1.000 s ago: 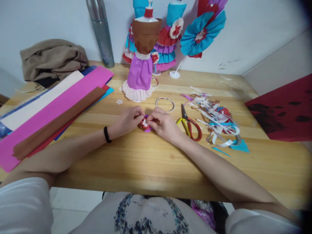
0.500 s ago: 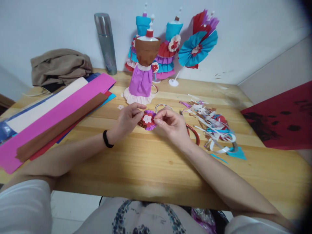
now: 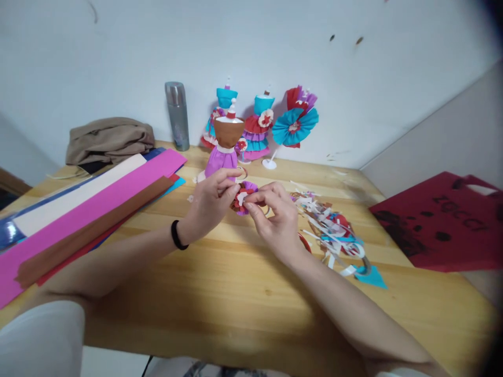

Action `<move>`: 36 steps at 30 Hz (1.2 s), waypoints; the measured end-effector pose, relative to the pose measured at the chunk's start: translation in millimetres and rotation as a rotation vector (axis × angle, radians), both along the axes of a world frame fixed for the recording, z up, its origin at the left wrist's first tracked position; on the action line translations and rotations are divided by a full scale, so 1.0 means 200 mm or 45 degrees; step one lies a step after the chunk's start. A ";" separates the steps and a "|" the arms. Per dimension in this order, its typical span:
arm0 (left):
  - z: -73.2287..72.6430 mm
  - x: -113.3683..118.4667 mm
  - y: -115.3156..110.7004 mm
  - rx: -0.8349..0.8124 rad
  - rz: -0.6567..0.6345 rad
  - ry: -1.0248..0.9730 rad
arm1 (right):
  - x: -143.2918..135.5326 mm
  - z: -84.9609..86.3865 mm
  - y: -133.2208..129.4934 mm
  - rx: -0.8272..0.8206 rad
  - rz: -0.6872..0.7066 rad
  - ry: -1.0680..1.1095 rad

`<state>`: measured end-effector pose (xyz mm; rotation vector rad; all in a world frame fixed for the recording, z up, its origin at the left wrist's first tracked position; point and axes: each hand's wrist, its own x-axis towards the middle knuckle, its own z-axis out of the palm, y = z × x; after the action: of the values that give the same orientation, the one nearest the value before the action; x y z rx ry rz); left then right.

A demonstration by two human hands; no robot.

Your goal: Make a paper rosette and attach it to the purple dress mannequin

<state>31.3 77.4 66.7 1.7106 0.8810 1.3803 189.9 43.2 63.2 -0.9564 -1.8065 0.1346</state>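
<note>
Between my two hands is a small layered paper flower (image 3: pixel 240 199), purple and brown at the rim, red inside, with a white flower shape at its centre. My left hand (image 3: pixel 213 201) pinches its left edge between thumb and forefinger. From the right, my right hand (image 3: pixel 275 214) has thumb and forefinger closed at the flower's white centre, hiding part of it. Just behind stands a dress form (image 3: pixel 228 133) in a brown top and purple skirt, its lower skirt partly covered by my left hand. A tiny white paper flower (image 3: pixel 190 199) lies left of my left hand.
Crepe paper sheets (image 3: pixel 98 193) lie stacked at the left, below a brown cloth (image 3: pixel 112 140) and a steel flask (image 3: pixel 177 116). Decorated dress forms (image 3: pixel 263 123) line the wall. Paper scraps (image 3: pixel 334 230) and red-handled scissors (image 3: pixel 305 242) are at the right, near a red bag (image 3: pixel 444 225).
The view has tilted upward, so things sit lower in it. My right hand's fingers have moved from the flower's right edge onto its white centre; my left hand keeps its pinch.
</note>
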 end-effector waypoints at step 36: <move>-0.04 0.10 0.04 0.167 -0.009 -0.008 | 0.05 0.00 0.09 -0.617 0.218 0.754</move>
<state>50.9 85.6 59.1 1.8046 0.7958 1.4660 200.1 62.0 63.7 -0.9560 -1.3133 0.9008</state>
